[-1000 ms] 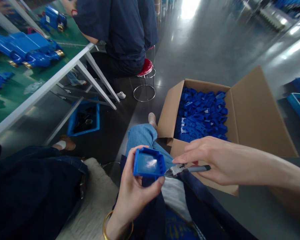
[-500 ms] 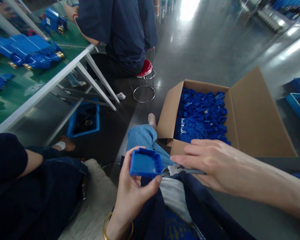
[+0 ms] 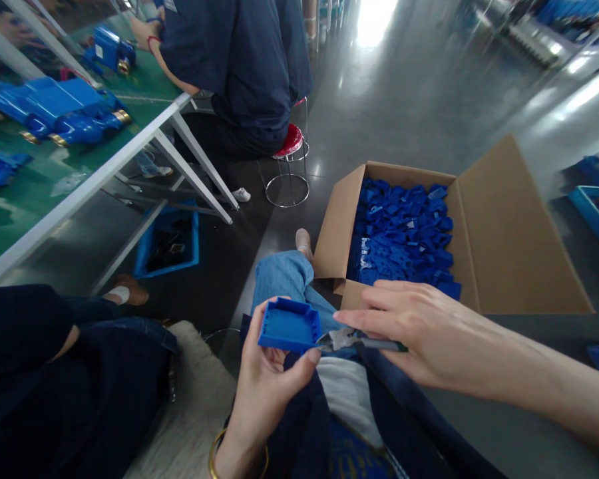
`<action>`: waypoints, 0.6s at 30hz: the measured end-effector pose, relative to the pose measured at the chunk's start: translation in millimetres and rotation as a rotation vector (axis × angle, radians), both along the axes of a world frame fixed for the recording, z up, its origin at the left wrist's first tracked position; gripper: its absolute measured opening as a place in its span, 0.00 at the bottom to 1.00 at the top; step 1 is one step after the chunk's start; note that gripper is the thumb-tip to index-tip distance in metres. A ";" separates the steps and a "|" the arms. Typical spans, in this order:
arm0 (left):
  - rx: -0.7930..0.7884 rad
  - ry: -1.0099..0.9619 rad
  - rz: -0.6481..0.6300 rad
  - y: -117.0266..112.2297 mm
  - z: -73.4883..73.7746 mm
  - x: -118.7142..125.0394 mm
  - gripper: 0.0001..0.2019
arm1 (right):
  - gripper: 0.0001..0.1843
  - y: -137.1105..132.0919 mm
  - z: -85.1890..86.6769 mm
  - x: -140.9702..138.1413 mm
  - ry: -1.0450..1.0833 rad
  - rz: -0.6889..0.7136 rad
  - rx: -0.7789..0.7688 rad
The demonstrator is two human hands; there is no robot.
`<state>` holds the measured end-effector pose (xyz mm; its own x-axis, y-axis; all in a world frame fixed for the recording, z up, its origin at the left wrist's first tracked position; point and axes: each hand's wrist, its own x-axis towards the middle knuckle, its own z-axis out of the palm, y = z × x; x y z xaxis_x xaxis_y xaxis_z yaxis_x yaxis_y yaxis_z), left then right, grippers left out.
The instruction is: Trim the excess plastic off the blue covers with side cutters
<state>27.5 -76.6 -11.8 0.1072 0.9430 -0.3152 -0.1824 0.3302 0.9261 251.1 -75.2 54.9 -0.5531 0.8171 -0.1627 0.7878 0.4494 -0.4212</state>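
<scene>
A shallow blue plastic cover (image 3: 290, 324), open side up, sits in my left hand (image 3: 274, 386), thumb along its near edge and fingers around its far left side. My right hand (image 3: 404, 326) is closed around a pair of cutting pliers (image 3: 352, 340) with dark grips. The pliers' jaws touch the cover's near right corner, close to my left thumb. Whether the jaws are fully closed is too small to tell. Both hands are above my lap.
A cardboard box (image 3: 332, 229) full of blue plastic parts (image 3: 404, 229) stands open on the floor ahead. On the left, a green table (image 3: 144, 110) bears blue assemblies (image 3: 64, 106). A blue bin (image 3: 196, 249) lies beneath. A person (image 3: 249, 73) sits ahead, another (image 3: 80, 386) at left.
The pliers and my right hand have shifted slightly left, staying at the cover's corner. The cover has tilted a little in my left hand. The person at left has moved an arm.
</scene>
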 end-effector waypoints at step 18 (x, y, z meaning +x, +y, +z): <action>0.045 0.021 -0.026 1.9 -4.0 -4.2 0.32 | 0.18 -1.7 -0.1 0.8 -0.025 0.002 -0.004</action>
